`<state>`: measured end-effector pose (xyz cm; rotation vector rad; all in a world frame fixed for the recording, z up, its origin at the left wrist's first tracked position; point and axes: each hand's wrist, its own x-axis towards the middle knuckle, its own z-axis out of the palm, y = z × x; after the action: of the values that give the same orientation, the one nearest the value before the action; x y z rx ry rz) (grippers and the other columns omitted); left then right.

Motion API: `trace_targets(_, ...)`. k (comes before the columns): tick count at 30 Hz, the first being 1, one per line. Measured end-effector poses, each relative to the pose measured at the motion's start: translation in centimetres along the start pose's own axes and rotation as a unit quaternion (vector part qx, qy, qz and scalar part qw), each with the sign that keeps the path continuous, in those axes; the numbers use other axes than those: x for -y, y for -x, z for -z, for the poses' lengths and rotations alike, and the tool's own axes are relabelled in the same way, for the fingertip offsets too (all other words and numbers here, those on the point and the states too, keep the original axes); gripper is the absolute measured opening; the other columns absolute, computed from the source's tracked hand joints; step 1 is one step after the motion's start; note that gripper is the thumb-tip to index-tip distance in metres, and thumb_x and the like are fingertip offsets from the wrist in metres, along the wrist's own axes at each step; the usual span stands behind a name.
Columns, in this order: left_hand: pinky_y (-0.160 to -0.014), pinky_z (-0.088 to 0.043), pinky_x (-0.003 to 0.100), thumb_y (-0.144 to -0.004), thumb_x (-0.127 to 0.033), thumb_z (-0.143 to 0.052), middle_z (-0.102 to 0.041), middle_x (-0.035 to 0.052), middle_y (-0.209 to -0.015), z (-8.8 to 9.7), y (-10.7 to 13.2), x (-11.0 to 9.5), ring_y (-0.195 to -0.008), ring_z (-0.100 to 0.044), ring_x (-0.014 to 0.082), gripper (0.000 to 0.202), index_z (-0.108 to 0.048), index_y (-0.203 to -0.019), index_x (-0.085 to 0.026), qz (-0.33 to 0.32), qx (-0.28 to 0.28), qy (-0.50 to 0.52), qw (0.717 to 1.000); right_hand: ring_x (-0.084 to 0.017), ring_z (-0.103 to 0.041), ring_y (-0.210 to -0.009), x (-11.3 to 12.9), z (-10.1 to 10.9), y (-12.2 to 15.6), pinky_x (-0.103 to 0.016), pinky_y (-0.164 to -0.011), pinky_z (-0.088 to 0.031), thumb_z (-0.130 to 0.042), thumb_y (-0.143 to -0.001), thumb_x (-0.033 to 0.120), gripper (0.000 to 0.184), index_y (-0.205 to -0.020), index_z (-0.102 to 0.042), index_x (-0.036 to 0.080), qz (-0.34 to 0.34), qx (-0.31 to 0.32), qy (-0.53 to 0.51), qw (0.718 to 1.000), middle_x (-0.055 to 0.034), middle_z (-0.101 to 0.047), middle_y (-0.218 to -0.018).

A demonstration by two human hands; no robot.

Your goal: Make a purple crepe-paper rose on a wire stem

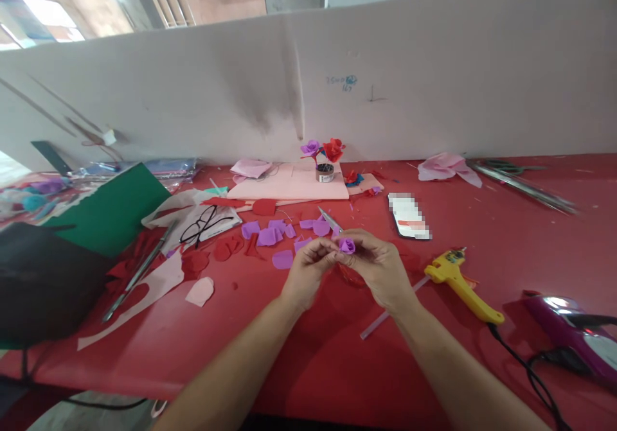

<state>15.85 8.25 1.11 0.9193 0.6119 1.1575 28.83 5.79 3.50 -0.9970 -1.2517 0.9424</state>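
Between my fingertips is a small purple paper flower [347,245], its petals curled into a bud. My left hand [311,267] pinches it from the left, thumb and index finger together. From the other side my right hand [378,261] grips it too, fingers curled around its base. Just beyond my hands lie scissors [330,219], partly hidden by my right hand. Loose purple petals [270,235] are scattered ahead and to the left. Farther back, a finished purple flower [312,148] and a red flower [333,149] stand in a small brown holder [324,173].
A yellow glue gun [463,283] with a clear stick and black cord lies right, near a purple device [573,334]. A phone [409,216] rests behind it. Left are eyeglasses [205,225], red scraps, a green sheet [110,212] and a black bag [43,283]. A white partition [193,97] stands behind.
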Motion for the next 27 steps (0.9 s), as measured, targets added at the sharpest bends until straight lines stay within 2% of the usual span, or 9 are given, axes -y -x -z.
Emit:
trace_targets(6,-0.065,-0.043,0.021,-0.064,-0.026,-0.081,-0.063,-0.0026,-0.066,0.0,0.0,0.1,-0.062,-0.052,0.0071,0.017,-0.067,-0.068,-0.017,0.005,-0.003,-0.008,1.000,-0.017,-0.061,-0.079,-0.1,0.2,0.0,-0.033,-0.077,-0.052,-0.077,-0.070,0.032,0.010,-0.073,-0.073,0.024,0.004,0.007,0.007,1.000,-0.0025,-0.065,-0.085)
trace_targets(8,-0.065,-0.043,0.022,-0.062,-0.025,-0.082,-0.064,-0.0024,-0.067,0.0,0.0,0.1,-0.062,-0.053,0.0073,0.018,-0.067,-0.069,-0.017,0.005,-0.010,-0.002,1.000,-0.018,-0.062,-0.083,-0.2,0.1,0.0,-0.034,-0.081,-0.052,-0.077,-0.070,0.031,0.012,-0.079,-0.074,0.024,-0.012,0.015,-0.011,1.000,-0.0026,-0.066,-0.088)
trace_targets(10,-0.066,-0.044,0.022,-0.060,-0.026,-0.083,-0.065,-0.0015,-0.067,0.0,0.0,0.1,-0.063,-0.056,0.0085,0.020,-0.068,-0.071,-0.017,0.005,-0.024,0.002,1.000,-0.018,-0.061,-0.088,-0.3,0.1,0.0,-0.035,-0.084,-0.051,-0.078,-0.069,0.029,0.021,-0.089,-0.072,0.025,-0.028,0.017,-0.020,0.999,-0.0028,-0.067,-0.093)
trace_targets(12,-0.065,-0.044,0.023,-0.060,-0.027,-0.083,-0.066,-0.0005,-0.067,0.0,-0.1,0.0,-0.064,-0.057,0.0094,0.021,-0.069,-0.072,-0.017,0.005,-0.037,0.002,0.999,-0.017,-0.060,-0.087,-0.4,-0.1,-0.1,-0.034,-0.083,-0.052,-0.079,-0.067,0.029,0.033,-0.099,-0.069,0.025,-0.042,0.011,-0.026,0.999,-0.0020,-0.065,-0.093)
trace_targets(14,-0.064,-0.044,0.022,-0.061,-0.028,-0.082,-0.067,0.0002,-0.068,0.0,-0.1,-0.1,-0.063,-0.057,0.0095,0.021,-0.070,-0.073,-0.017,0.000,-0.049,0.001,0.999,-0.016,-0.060,-0.082,-0.5,-0.2,-0.1,-0.032,-0.078,-0.053,-0.079,-0.066,0.031,0.037,-0.101,-0.067,0.024,-0.052,-0.003,-0.033,0.998,-0.0006,-0.063,-0.087)
trace_targets(19,-0.068,-0.046,0.023,-0.064,-0.026,-0.080,-0.068,0.0008,-0.073,-0.1,0.0,0.0,-0.068,-0.059,0.0103,0.018,-0.070,-0.076,-0.016,-0.013,-0.060,-0.016,0.998,-0.016,-0.062,-0.077,-0.9,-0.2,0.1,-0.031,-0.075,-0.053,-0.081,-0.064,0.032,0.033,-0.091,-0.065,0.022,-0.063,-0.052,-0.023,0.996,0.0000,-0.063,-0.081)
trace_targets(27,-0.072,-0.047,0.025,-0.068,-0.026,-0.077,-0.067,0.0002,-0.072,-0.6,0.3,0.4,-0.068,-0.059,0.0107,0.015,-0.068,-0.075,-0.016,0.006,-0.026,0.002,1.000,-0.018,-0.062,-0.078,-0.8,-0.2,0.4,-0.032,-0.074,-0.053,-0.075,-0.072,0.034,0.016,-0.077,-0.068,0.021,-0.007,-0.086,0.052,0.995,-0.0022,-0.065,-0.082)
